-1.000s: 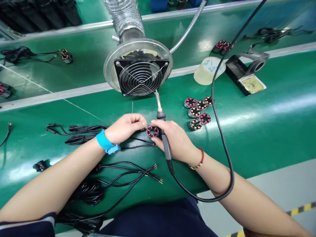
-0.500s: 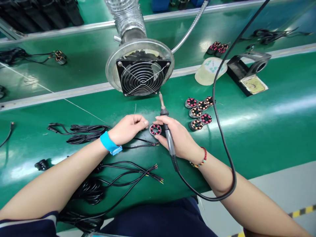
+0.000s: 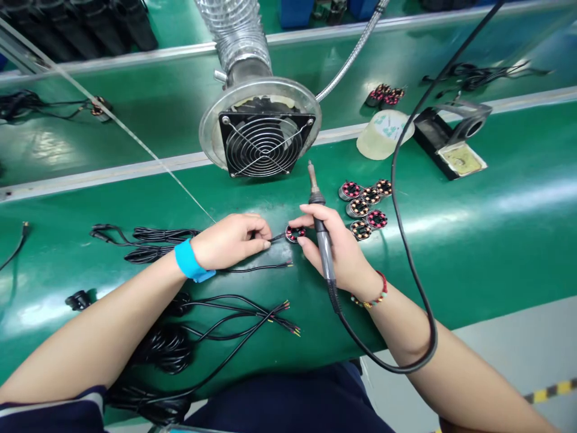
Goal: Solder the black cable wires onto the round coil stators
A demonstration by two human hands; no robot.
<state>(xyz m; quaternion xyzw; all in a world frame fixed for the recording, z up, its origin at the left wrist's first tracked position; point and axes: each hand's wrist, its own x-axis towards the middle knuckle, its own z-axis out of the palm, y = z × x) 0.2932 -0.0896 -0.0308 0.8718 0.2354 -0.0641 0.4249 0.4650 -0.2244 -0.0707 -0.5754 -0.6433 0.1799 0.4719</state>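
My left hand [image 3: 229, 242], with a blue band at its wrist, pinches a black cable [image 3: 278, 237] close to its end. That end reaches the rim of a small round motor stator [image 3: 295, 234] with red windings; its wire tips cannot be made out. My right hand [image 3: 347, 255] holds a soldering iron [image 3: 324, 243], tip pointing up and away from the stator. Thumb and fingertips of the same hand steady the stator's right side. A thin pale strand [image 3: 180, 183] runs from the upper left down to my left hand.
A fume extractor fan [image 3: 265, 145] hangs ahead. Several stators [image 3: 360, 207] stand to the right, before a yellowish roll [image 3: 383, 135] and an iron stand [image 3: 451, 141]. Coiled black cables [image 3: 157, 240] lie left; more cables [image 3: 243, 313] lie near my body. The iron's cord [image 3: 408, 246] loops over my right forearm.
My left hand has picked up a cable and brought its end to the stator. My right hand, the iron and the stator have shifted slightly right.
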